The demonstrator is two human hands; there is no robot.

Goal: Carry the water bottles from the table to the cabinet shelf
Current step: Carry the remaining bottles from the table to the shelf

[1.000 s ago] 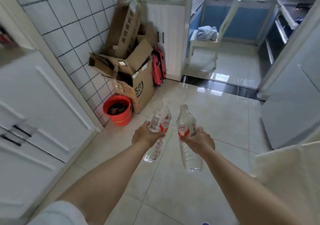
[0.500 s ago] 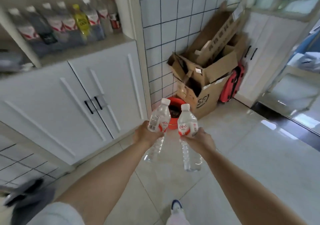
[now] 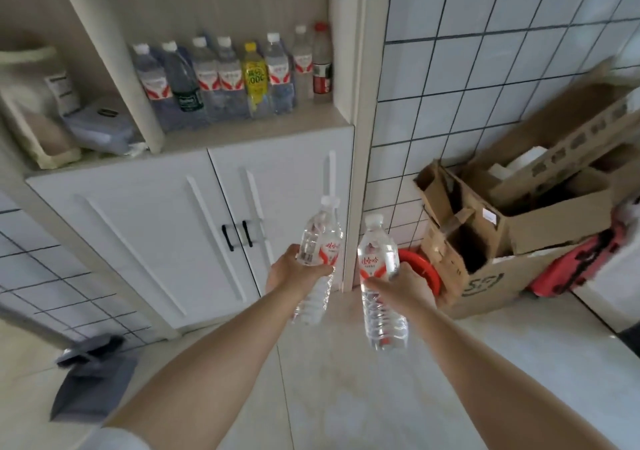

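White cabinet (image 3: 194, 228) filled the left of view, double doors shut, open shelf (image 3: 256, 127) above them already carrying a row of bottles (image 3: 239, 75), one yellow. Tiled wall (image 3: 485, 69) to the right, cardboard boxes (image 3: 512, 228) piled on the floor against it, red bucket (image 3: 420, 269) just beside them. Both arms reached forward over the floor. Left hand (image 3: 291, 271) was clamped on left water bottle (image 3: 320, 252), cap tilted toward the cabinet doors. Right hand (image 3: 403, 288) was clamped on right water bottle (image 3: 379, 276), roughly upright. Bottles near each other, not touching, both below shelf level.
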